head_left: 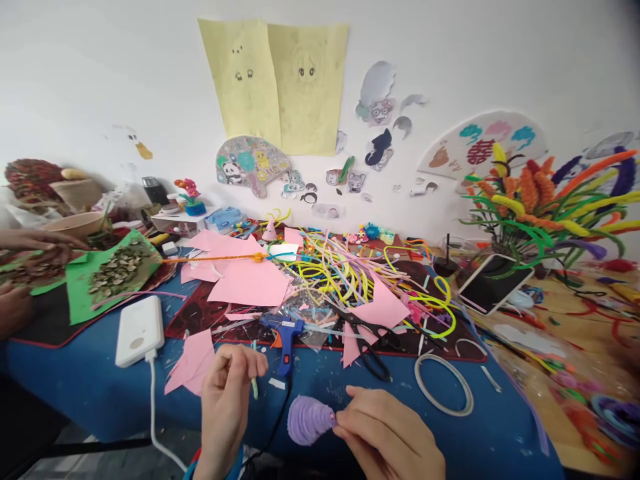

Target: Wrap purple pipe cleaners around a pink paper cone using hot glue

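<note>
Already the purple coil (307,420), below the glue gun (286,337), looked largely wound (right hand (390,433) pinching its tip), while the left hand (227,393) pinched a green stub (255,387), unattached.

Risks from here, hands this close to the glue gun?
1. The blue glue gun lies just beyond the left hand and its cord runs between both hands; a snag could drag it, possibly hot.
2. The right hand grips the purple coil only at its tip, so it may unwind.
3. Black scissors lie in the pink paper clutter, near reach.
</note>
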`<action>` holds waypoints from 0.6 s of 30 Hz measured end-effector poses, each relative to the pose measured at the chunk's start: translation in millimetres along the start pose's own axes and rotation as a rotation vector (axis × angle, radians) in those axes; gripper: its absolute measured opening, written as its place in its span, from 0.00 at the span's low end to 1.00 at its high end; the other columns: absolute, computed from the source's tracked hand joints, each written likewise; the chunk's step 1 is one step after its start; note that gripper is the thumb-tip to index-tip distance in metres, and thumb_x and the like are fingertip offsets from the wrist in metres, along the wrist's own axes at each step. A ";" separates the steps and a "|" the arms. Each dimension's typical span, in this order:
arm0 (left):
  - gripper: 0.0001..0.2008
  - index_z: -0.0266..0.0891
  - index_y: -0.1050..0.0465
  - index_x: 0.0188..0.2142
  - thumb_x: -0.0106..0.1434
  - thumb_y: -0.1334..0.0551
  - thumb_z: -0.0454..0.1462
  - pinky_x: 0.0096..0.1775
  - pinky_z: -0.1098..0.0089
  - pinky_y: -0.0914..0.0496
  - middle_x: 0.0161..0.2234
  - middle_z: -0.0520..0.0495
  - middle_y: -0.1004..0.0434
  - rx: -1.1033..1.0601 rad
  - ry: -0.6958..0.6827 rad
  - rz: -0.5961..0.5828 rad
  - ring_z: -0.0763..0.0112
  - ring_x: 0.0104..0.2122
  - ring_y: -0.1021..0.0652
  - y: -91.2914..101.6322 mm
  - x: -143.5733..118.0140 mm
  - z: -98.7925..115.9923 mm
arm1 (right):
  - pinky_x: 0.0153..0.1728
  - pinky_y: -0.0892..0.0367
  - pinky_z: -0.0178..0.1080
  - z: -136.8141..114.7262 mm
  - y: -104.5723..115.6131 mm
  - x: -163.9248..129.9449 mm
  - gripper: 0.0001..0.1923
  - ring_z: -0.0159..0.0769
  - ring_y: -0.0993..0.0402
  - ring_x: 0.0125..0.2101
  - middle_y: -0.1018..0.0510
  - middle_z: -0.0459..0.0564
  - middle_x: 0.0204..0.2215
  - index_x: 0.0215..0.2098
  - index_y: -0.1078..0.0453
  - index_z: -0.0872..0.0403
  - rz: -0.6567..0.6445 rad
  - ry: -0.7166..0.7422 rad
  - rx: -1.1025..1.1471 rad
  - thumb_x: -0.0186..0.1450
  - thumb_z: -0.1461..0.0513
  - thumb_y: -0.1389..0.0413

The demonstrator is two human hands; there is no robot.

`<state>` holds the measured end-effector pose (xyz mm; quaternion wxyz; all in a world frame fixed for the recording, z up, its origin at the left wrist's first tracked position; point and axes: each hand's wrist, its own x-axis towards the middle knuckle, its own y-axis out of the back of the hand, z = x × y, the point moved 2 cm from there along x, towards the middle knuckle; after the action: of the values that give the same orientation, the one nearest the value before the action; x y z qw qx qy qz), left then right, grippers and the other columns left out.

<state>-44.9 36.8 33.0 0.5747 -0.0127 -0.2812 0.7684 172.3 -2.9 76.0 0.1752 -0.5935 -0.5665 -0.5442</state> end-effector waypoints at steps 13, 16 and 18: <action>0.15 0.47 0.19 0.45 0.60 0.29 0.29 0.38 0.67 0.24 0.35 0.46 0.16 0.289 -0.256 -0.347 0.63 0.34 0.19 -35.2 -50.5 -11.3 | 0.39 0.18 0.33 -5.0 -7.6 8.0 0.05 0.35 0.16 0.30 0.17 0.47 0.26 0.37 0.26 0.52 0.031 -0.134 0.086 0.73 0.63 0.41; 0.17 0.48 0.20 0.47 0.59 0.28 0.30 0.36 0.69 0.24 0.35 0.47 0.16 0.233 -0.263 -0.293 0.65 0.32 0.18 -34.3 -52.8 -11.3 | 0.34 0.20 0.29 -5.4 -7.3 12.3 0.08 0.33 0.16 0.28 0.16 0.47 0.26 0.36 0.25 0.52 0.019 -0.170 0.149 0.73 0.60 0.42; 0.17 0.48 0.20 0.47 0.60 0.28 0.31 0.35 0.70 0.24 0.34 0.48 0.15 0.199 -0.273 -0.282 0.66 0.32 0.18 -33.7 -53.3 -9.6 | 0.32 0.21 0.29 -5.2 -6.8 14.4 0.10 0.32 0.16 0.27 0.16 0.47 0.26 0.35 0.24 0.52 0.016 -0.188 0.188 0.73 0.58 0.41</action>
<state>6.0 -0.6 23.8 0.6315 0.1877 -0.2779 0.6991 160.7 1.8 87.2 0.1808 -0.6274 -0.6240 -0.4292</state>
